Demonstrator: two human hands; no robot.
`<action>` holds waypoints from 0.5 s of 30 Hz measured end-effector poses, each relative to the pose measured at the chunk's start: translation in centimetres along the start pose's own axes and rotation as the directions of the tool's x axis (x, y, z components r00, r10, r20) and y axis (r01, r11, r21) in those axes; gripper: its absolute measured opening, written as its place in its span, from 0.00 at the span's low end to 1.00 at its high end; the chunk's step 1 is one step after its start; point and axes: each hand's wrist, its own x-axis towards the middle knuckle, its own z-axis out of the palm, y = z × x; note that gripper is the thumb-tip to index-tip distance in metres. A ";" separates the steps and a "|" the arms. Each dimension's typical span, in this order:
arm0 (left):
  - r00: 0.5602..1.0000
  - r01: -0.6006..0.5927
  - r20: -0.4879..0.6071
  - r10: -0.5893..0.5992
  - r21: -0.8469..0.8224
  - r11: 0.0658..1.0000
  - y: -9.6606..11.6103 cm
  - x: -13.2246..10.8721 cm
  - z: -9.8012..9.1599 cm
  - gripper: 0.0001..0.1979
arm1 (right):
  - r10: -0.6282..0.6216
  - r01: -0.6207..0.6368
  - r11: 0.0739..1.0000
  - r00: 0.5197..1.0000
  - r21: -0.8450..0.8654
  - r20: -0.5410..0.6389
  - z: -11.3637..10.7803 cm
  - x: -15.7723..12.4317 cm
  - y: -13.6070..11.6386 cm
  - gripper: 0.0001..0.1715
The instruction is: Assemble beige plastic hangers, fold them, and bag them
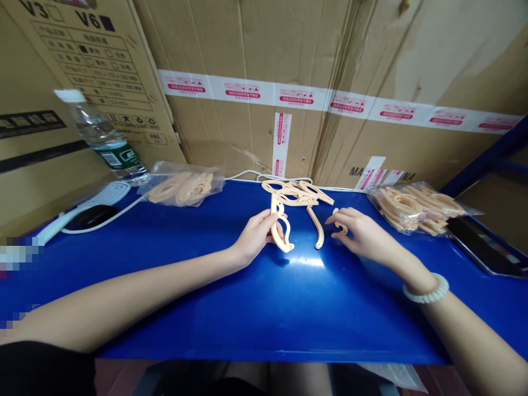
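My left hand is closed around a beige plastic folding clothes hanger, held slightly above the table with its curved arm pointing down. A loose curved hanger arm lies on the blue surface between my hands. At the right, the fingers of my right hand are bent around a small beige hook piece, which is partly hidden behind them; index finger and thumb lie on either side of it. Just beyond my hands, several beige hangers lie in a loose pile.
Clear bags of beige parts lie at the left and right. A water bottle leans at the back left near a black mouse and white cable. A dark tablet-like device is at right. Cardboard boxes wall the back.
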 end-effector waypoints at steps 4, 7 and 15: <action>0.998 0.058 0.001 -0.058 -0.035 0.998 0.6 0.3 0.1 0.10 | -0.106 0.104 0.992 0.994 0.067 0.030 1.0 0.1 -1.5 0.13; 0.994 0.110 -0.009 -0.110 -0.055 0.992 1.0 0.4 0.1 0.10 | -0.069 0.066 0.996 0.996 0.055 0.055 1.1 0.0 -1.5 0.11; 0.996 0.063 0.057 -0.065 0.029 0.998 0.7 -0.8 -0.6 0.19 | -0.025 0.023 1.000 0.997 0.017 0.079 0.3 -0.2 -1.2 0.10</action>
